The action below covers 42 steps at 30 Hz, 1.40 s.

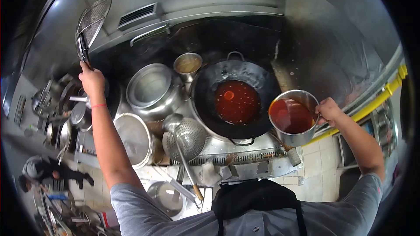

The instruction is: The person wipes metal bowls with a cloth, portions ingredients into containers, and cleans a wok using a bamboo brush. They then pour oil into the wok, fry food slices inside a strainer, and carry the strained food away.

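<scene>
Raised at the upper left, my left hand (92, 80) is closed round the handle of a wire mesh strainer (93, 22). On the right, my right hand (329, 111) grips the handle of a metal pot (297, 137) that holds red liquid. The pot is beside the right rim of a large black wok (210, 87). More red liquid (237, 102), dotted with small pale bits, lies in the bottom of the wok.
Left of the wok are a small metal pot (188, 62), a large lidded pot (150, 85), a white-rimmed bucket (131, 137) and a perforated ladle (188, 140). A yellow pipe (365, 109) runs along the right. Another person (52, 170) is at the far lower left.
</scene>
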### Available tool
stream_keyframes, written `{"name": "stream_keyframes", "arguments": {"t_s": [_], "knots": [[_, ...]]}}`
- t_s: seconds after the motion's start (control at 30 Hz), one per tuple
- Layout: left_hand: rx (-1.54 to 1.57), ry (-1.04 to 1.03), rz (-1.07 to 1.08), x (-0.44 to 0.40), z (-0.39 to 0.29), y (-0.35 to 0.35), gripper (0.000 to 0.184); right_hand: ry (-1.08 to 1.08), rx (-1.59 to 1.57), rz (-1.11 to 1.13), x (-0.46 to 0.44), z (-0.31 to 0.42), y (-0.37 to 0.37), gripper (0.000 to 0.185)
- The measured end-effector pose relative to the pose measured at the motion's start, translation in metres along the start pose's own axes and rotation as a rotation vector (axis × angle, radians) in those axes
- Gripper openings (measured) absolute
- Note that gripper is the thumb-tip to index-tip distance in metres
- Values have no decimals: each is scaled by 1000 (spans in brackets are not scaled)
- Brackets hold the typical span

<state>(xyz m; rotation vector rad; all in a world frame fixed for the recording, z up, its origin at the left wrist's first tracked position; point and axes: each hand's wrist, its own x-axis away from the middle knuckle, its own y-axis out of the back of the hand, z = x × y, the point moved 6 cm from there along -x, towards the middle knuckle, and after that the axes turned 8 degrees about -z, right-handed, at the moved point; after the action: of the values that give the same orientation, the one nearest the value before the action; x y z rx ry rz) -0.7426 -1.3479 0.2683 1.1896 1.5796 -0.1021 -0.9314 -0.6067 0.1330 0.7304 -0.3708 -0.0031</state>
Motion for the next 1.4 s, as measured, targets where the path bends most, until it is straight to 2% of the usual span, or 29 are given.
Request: {"name": "stream_keyframes", "arguments": {"t_s": [0.27,0.33,0.4,0.5,0.57,0.6,0.7,0.87,0.93,1.0,1.07,1.13,1.17,1.23,1.27,1.4], "knots": [[119,-247,47,21,-173,-76,54,-126,-162,-96,16,-19,7,8],[94,-356,109,49,-198,-119,48,-141,-183,-93,13,-31,9,7],[-52,-533,360,59,-223,-168,44,-138,-166,-125,10,-40,12,7],[82,-407,348,65,-254,-141,40,-124,-154,-137,15,-39,16,8],[168,-273,240,76,-253,-132,34,-135,-161,-109,10,-48,17,9],[167,-279,246,82,-251,-127,34,-137,-182,-97,7,-53,20,10],[268,-189,397,118,-216,-97,31,-144,-207,-94,10,-59,25,9],[725,115,692,208,-144,-72,22,-125,-290,-73,-4,-79,28,7],[777,280,847,254,-123,-61,17,-125,-307,-57,-15,-91,26,7],[784,342,889,289,-121,-45,13,-121,-321,-46,-20,-94,27,6],[666,235,965,316,-113,-54,12,-112,-318,-52,-18,-92,27,6],[554,221,1042,337,-108,-62,12,-119,-322,-33,-24,-99,25,7],[485,10,995,358,-85,-100,13,-123,-322,-16,-27,-100,25,7],[459,10,1125,380,-82,-111,13,-120,-308,-22,-25,-95,24,7],[501,230,1305,389,-106,-81,13,-119,-288,-27,-23,-92,23,7],[581,543,1674,435,-131,-65,12,-89,-243,-41,-30,-76,20,8]]}}
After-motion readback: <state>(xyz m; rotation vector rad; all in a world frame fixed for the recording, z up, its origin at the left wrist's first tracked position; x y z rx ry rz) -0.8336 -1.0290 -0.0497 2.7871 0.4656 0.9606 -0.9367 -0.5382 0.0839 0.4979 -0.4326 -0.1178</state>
